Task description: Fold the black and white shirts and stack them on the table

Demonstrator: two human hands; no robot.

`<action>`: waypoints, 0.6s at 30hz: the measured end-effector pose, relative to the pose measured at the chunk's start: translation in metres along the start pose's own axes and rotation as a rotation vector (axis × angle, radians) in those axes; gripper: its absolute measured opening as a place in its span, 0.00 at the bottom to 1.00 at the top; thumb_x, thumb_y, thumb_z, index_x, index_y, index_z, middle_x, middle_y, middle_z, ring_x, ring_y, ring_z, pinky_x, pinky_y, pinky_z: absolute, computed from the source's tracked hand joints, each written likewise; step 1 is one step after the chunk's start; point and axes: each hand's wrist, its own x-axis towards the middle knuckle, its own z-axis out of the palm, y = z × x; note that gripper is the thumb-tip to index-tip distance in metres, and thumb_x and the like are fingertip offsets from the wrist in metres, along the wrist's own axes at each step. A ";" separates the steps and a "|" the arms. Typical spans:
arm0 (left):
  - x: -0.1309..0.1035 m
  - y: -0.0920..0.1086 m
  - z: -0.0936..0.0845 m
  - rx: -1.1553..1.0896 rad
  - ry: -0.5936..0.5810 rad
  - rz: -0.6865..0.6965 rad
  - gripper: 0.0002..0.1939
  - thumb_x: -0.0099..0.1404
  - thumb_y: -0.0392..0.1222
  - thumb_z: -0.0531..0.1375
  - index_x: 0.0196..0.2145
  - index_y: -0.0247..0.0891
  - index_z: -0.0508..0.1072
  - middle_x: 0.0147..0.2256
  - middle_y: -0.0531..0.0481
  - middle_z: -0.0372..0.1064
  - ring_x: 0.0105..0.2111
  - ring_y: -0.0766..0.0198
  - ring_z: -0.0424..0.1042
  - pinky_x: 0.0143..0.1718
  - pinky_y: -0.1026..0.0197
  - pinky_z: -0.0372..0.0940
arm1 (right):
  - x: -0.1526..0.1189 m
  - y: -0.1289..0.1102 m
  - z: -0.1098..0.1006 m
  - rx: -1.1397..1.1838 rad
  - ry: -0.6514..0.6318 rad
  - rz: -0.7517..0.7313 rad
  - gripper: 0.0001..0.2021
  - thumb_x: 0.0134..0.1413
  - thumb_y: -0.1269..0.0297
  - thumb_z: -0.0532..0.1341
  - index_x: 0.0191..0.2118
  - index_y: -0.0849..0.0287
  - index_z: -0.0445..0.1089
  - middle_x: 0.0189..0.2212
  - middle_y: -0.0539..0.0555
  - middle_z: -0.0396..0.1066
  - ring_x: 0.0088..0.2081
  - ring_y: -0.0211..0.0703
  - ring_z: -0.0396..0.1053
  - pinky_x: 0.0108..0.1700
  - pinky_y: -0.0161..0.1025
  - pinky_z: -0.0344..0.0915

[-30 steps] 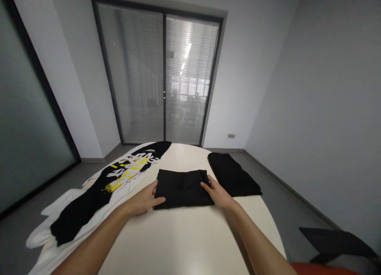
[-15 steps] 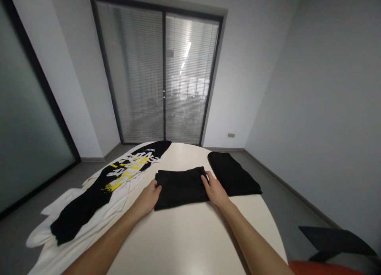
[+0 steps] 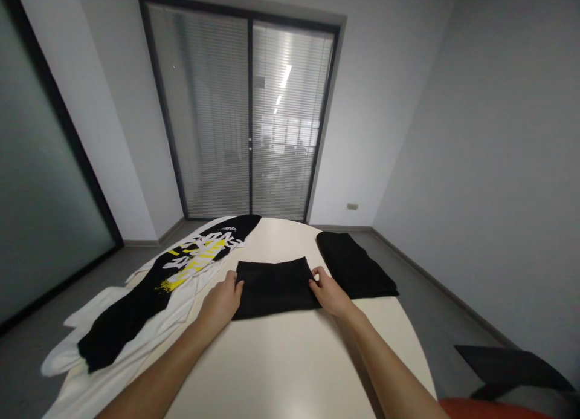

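A folded black garment (image 3: 275, 289) lies flat on the pale table in front of me; its exact kind does not show. My left hand (image 3: 223, 299) pinches its left edge, thumb on top and fingers behind the cloth. At the opposite edge, my right hand (image 3: 330, 292) has the cloth between thumb and curled fingers. Just beyond the right hand rests a second folded black garment (image 3: 356, 265), untouched. To the left, a black and white garment with yellow and white lettering (image 3: 190, 259) is spread along the table's side.
The round-edged table (image 3: 281, 370) carries all the cloth. White fabric (image 3: 102, 307) hangs past its left edge. A chair with a black armrest (image 3: 512, 366) and red seat (image 3: 466, 408) stands at lower right. Glass panels with blinds (image 3: 290, 116) are behind the table.
My right hand has slid slightly down and right along the garment's edge. The garment's upper edge looks flatter, and its right corner is no longer under my fingers.
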 end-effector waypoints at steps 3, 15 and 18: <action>0.001 0.000 0.001 0.035 -0.017 -0.005 0.09 0.75 0.43 0.48 0.46 0.37 0.63 0.36 0.39 0.76 0.39 0.52 0.77 0.34 0.60 0.59 | 0.000 -0.002 0.000 -0.054 0.004 0.029 0.09 0.65 0.61 0.50 0.47 0.57 0.60 0.22 0.48 0.66 0.25 0.41 0.63 0.31 0.35 0.53; 0.002 -0.004 0.005 0.062 -0.050 -0.018 0.20 0.72 0.40 0.51 0.59 0.31 0.57 0.40 0.33 0.76 0.43 0.49 0.77 0.39 0.57 0.62 | -0.002 -0.005 0.006 -0.147 0.010 0.057 0.23 0.66 0.61 0.49 0.65 0.59 0.55 0.39 0.61 0.77 0.42 0.50 0.74 0.42 0.40 0.62; -0.002 -0.002 0.001 0.120 -0.060 -0.032 0.24 0.72 0.41 0.51 0.62 0.30 0.56 0.41 0.33 0.75 0.43 0.47 0.76 0.41 0.55 0.64 | -0.004 -0.007 0.005 -0.148 -0.044 0.065 0.24 0.65 0.62 0.50 0.65 0.60 0.56 0.45 0.63 0.76 0.48 0.51 0.73 0.46 0.41 0.63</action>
